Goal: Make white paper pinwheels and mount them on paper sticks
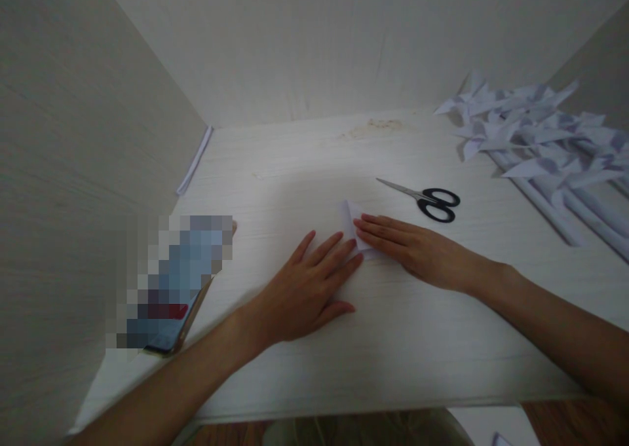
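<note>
A small piece of folded white paper (pixel 352 211) lies on the white table, partly covered by my fingers. My left hand (pixel 312 285) rests palm down with its fingers spread, the fingertips touching the paper's left and lower edge. From the other side my right hand (pixel 400 240) lies over the paper, its fingers stretched out side by side and pressing on it. Beyond the right hand are scissors (pixel 425 199) with black handles, their blades pointing left.
Several white paper pinwheels (pixel 535 131) with rolled paper sticks (pixel 535 200) are piled at the right. A phone (pixel 184 276), blurred out in part, leans at the left wall. A thin folded paper strip (pixel 194 161) lies along that wall. The table's front edge (pixel 314 416) is near.
</note>
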{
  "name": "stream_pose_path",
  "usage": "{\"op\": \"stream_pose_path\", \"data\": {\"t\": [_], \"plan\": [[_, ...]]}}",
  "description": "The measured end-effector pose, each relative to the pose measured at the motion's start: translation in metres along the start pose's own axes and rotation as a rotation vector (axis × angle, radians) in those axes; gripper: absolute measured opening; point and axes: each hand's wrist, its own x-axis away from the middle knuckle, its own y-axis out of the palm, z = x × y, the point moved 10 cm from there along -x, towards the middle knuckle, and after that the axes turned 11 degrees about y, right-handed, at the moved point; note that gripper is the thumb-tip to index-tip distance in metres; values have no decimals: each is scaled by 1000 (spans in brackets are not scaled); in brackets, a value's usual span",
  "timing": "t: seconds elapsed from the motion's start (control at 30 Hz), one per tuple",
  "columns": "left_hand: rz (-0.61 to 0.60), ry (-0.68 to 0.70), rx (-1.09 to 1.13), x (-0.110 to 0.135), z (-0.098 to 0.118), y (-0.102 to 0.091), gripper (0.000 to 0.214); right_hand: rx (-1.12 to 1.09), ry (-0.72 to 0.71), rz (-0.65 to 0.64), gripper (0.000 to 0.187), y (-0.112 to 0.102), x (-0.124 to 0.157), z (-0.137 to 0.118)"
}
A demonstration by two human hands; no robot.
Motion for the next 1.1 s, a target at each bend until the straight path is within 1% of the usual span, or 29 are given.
{"op": "stream_pose_path", "data": {"t": [0.2,0.3,0.43,0.63,1.1], "plan": [[-24,21,76,2,-1,4,60,18,-30,-78,49,5,1,-3],[-23,38,111,4,-2,4,57,20,-33,-96,51,7,1,-4],[6,53,129,5,-2,3,55,35,-45,-97,53,10,1,-3],[16,53,111,4,-1,2,54,37,-112,-98,55,11,4,-7],[47,39,121,4,-1,-3,51,49,-124,-91,47,9,6,-11]]}}
